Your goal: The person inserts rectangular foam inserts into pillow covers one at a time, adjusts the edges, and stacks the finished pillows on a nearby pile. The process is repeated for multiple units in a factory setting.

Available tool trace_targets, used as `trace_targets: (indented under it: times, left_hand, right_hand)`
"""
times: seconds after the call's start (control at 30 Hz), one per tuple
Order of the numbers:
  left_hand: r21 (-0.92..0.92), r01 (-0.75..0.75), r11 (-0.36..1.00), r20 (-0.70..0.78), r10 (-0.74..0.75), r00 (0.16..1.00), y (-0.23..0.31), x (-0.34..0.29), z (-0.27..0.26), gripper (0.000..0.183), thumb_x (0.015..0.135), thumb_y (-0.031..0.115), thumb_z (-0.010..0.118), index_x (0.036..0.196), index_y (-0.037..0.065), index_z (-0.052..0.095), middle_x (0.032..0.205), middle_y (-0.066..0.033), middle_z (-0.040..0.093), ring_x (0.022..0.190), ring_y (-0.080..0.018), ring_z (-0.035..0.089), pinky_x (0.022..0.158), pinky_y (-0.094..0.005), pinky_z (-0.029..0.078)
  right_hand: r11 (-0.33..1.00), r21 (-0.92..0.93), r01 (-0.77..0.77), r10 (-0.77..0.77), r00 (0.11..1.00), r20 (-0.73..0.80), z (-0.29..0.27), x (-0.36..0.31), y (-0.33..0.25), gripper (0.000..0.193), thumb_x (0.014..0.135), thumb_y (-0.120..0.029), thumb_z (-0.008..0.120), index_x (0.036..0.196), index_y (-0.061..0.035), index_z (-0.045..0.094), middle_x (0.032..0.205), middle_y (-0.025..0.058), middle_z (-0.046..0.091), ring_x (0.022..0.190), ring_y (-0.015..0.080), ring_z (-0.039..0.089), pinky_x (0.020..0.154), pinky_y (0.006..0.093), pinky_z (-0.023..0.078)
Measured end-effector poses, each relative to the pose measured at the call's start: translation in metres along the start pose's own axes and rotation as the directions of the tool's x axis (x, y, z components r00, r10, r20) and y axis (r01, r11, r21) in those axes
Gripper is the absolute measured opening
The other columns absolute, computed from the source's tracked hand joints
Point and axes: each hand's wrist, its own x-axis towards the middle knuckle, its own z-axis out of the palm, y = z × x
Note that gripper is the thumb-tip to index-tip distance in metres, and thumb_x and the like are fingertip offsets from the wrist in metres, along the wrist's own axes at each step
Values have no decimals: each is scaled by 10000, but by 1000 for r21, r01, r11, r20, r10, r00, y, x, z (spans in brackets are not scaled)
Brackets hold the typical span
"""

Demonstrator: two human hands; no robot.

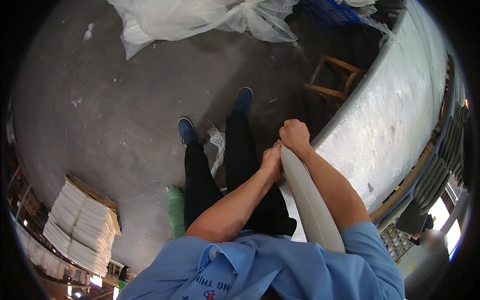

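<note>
A long, pale grey, fabric-covered padded piece (309, 202), perhaps a cushion seen edge-on, runs from my torso out between my forearms. It narrows toward its far end. At that tip my left hand (272, 161) is closed, its fingers pinching the edge of the fabric. My right hand (295, 137) is a fist just beyond the tip, up and to the right of the left hand. What lies inside the right fist is hidden. Both hands are beside the left edge of a plastic-covered table (372, 135).
A wooden stool (334, 80) stands by the table's far end, near a blue crate (332, 12). Large clear plastic bags (175, 22) lie ahead. Stacked white pieces (82, 220) stand at left; a green bundle (176, 212) is beside my leg. Grey cushions (435, 185) line the right side, near a person (432, 255).
</note>
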Motion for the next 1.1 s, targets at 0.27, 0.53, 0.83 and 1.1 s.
trace_targets:
  times: [0.27,0.53,0.83,1.1]
  left_hand:
    - [-54,-223,973,116,228,967,-27,-1,-26,506,1093,488,494,1285,31,596,1191,-125,676,1072,-278,669,887,-472,560]
    - [93,-89,992,-45,93,995,-20,12,-20,495,1102,469,478,1275,22,604,1181,-127,680,1065,-272,674,900,-470,566]
    - [103,-7,995,-16,9,1000,5,5,-3,437,1083,436,545,1254,45,639,1178,-111,686,1097,-284,656,912,-486,549]
    - [649,-257,716,-30,362,932,4,9,-28,368,1077,341,558,1236,21,648,1166,-125,673,1046,-256,647,912,-395,527]
  right_hand:
    - [996,14,-90,89,994,57,-4,1,2,225,861,-224,631,870,-41,762,923,247,738,928,447,721,855,517,578]
    - [999,-20,34,-33,998,54,-3,2,-2,221,852,-222,628,840,-43,756,911,242,738,920,442,724,844,515,585]
    - [998,-4,55,-55,998,-15,8,8,4,195,830,-194,631,805,-35,741,852,243,720,865,448,718,803,537,586]
    - [998,46,-41,36,995,89,-12,5,-6,248,877,-234,624,911,-44,779,962,231,750,955,420,728,893,500,580]
